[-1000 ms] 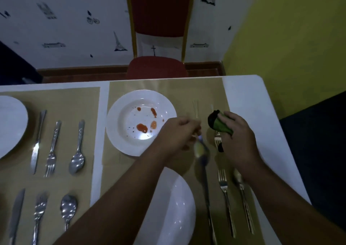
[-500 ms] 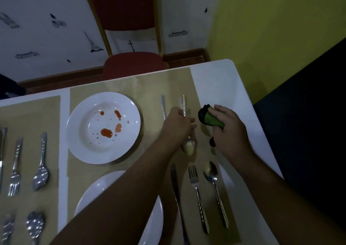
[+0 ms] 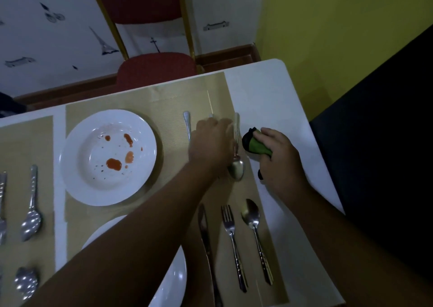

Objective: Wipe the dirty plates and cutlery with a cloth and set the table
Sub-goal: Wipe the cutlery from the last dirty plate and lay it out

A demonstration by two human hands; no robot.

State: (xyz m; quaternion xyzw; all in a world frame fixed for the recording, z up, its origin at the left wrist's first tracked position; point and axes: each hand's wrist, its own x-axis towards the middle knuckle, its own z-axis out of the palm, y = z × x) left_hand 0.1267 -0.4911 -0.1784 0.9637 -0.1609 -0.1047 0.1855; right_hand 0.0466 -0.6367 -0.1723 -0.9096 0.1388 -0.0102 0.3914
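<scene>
Left hand (image 3: pixel 212 142) is curled over the handle of the far spoon (image 3: pixel 236 169), fingers together around it as far as you can see; the contact itself is hidden under your knuckles. The spoon lies on the tan placemat (image 3: pixel 168 100), bowl toward you, poking out just near-right of that hand, handle running away under it. Right hand (image 3: pixel 280 159) is clamped on the green cloth (image 3: pixel 256 143), on the bare table (image 3: pixel 269 88) just right of the placemat edge, just beside the spoon.

Risks from here:
- The spoon sits close to the placemat's right edge. Drop it skewed and it ends up half off the mat, out of line with the near knife (image 3: pixel 206 236), fork (image 3: pixel 232 234) and spoon (image 3: pixel 254 222).
- A second handle (image 3: pixel 187 125) lies just left of your left hand, partly covered. A sideways drag with the wrist would likely knock it crooked.
- The dirty plate (image 3: pixel 107 156), left of the spoon on the same mat, has red sauce spots. Sweep your forearm across it and you smear sauce on your arm and on the cutlery.
- Wipe that plate with the cloth, then go back to cutlery, and you carry sauce over.
</scene>
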